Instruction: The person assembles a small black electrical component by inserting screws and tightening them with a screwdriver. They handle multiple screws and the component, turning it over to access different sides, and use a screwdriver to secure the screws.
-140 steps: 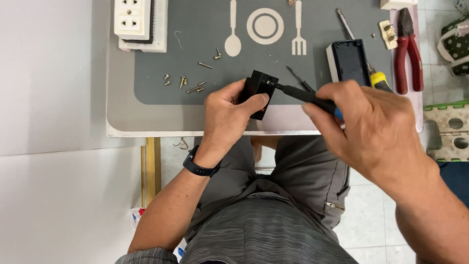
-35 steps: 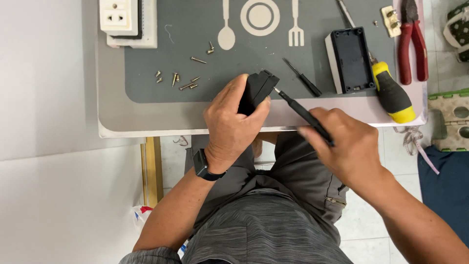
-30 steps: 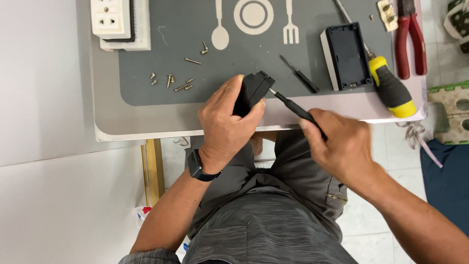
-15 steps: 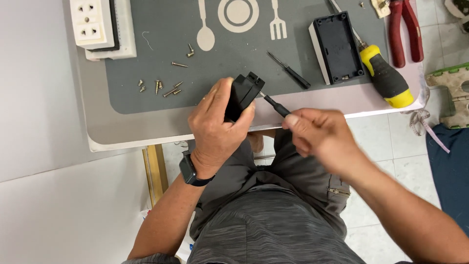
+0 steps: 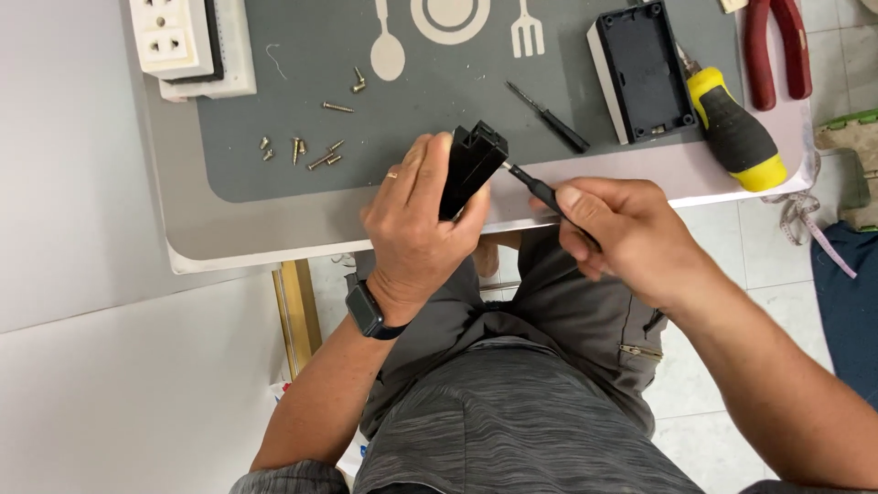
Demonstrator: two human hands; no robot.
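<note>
My left hand (image 5: 416,220) grips a small black plastic block (image 5: 471,165) upright over the near edge of the table. My right hand (image 5: 622,233) holds a thin black screwdriver (image 5: 535,187) whose tip touches the block's right side. A dark watch sits on my left wrist. Several loose brass screws (image 5: 306,154) lie on the grey mat (image 5: 274,174) to the left of the block.
A white socket strip (image 5: 187,41) is at the back left. A black box shell (image 5: 645,69), a yellow-handled screwdriver (image 5: 736,137), a second thin black screwdriver (image 5: 549,117) and red pliers (image 5: 777,46) lie at the back right. Tiled floor lies below.
The view has shifted so the table things sit further right. My right hand has slid down the thin screwdriver toward its tip and holds it closer to the block.
</note>
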